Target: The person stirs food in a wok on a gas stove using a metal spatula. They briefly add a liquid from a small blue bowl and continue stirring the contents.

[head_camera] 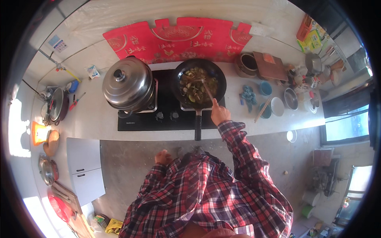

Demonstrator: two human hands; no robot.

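My right hand (pixel 220 114) grips the brownish handle of a cooking utensil (pixel 209 91), probably a spatula. Its head is down among sliced green vegetables (pixel 195 87) in a black wok (pixel 219 70), so its shape is hidden. The wok stands on the right burner of a black gas hob (pixel 143 125). Its ribbed black handle (pixel 198 128) points towards me, with no hand on it. My left hand (pixel 163 157) hangs low beside my body, fingers loosely curled and nothing visible in it. On the left burner stands a large steel pot with a domed lid (pixel 128 78).
Right of the hob lie a blue cloth (pixel 248 95), teal bowls (pixel 265 88), a white bowl (pixel 277 106) and chopsticks (pixel 262 110). Behind them are a brown crock (pixel 242 70) and a board (pixel 272 67). Red-handled scissors (pixel 73 104) and a lidded pan (pixel 58 104) lie left.
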